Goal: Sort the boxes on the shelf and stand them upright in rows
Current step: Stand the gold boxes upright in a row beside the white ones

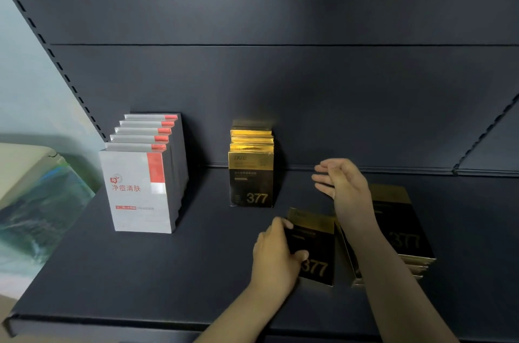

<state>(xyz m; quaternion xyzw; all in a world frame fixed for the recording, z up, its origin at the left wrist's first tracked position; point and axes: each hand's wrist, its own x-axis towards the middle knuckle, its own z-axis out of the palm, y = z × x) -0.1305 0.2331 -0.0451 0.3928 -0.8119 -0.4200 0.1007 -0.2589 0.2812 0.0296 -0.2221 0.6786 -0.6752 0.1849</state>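
The flat metal shelf (pixel 140 272) is dark slate blue; the upright cardboard boxes at left (pixel 137 191) are white with a red-orange stripe; the glossy boxes further right (pixel 250 178) are black with gold tops and gold "377" numerals.

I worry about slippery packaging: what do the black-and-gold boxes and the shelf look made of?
The black-and-gold boxes look like glossy card with metallic gold foil, since their tops glint; a plastic film wrap cannot be ruled out. The shelf looks like matte dark painted metal, with no glare.

Wide bare shelf (pixel 118 272) between white row (pixel 143 174) and gold row (pixel 251 168); passage there. On right, blocked by flat black stack (pixel 404 230).
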